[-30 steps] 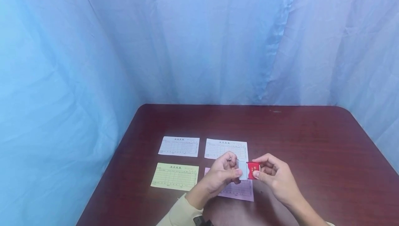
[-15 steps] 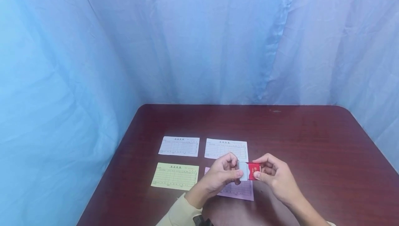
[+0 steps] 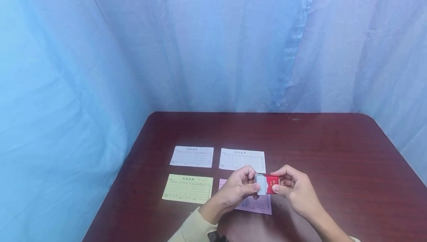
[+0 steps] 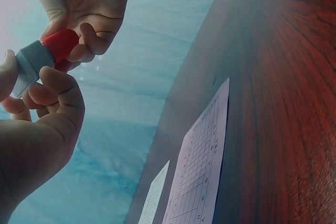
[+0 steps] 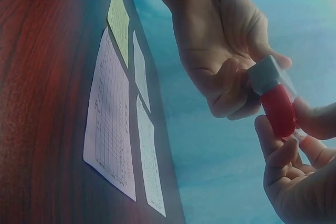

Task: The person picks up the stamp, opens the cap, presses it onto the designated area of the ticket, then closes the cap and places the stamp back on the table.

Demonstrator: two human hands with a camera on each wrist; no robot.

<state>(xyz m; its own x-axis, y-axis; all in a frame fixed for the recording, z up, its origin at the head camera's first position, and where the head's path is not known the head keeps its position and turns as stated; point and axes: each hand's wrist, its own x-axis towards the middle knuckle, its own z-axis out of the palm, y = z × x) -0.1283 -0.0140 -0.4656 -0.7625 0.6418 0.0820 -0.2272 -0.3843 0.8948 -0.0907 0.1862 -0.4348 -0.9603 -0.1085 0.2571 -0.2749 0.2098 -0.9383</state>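
Over the pink form (image 3: 255,205), both hands hold a small stamp-like block between them. Its left end is a grey block (image 3: 261,184), pinched between the thumb and fingers of my left hand (image 3: 237,188). At the other end, my right hand (image 3: 297,190) pinches the red rounded part (image 3: 271,184), which bears small light printing. In the left wrist view the grey block (image 4: 34,64) and red part (image 4: 62,44) are joined end to end, tilted in the air. From the right wrist view the red part (image 5: 278,111) also meets the grey block (image 5: 264,74).
Two white forms (image 3: 191,156) (image 3: 242,159) lie in the back row on the dark red table (image 3: 327,149). A yellow-green form (image 3: 187,188) lies at front left, beside the pink one. Blue curtains (image 3: 213,49) hang around the table's back and sides.
The hands and the block have shifted slightly down and right, and the block is turned a little so more of its side shows. Both grips stay the same; the forms have not moved.
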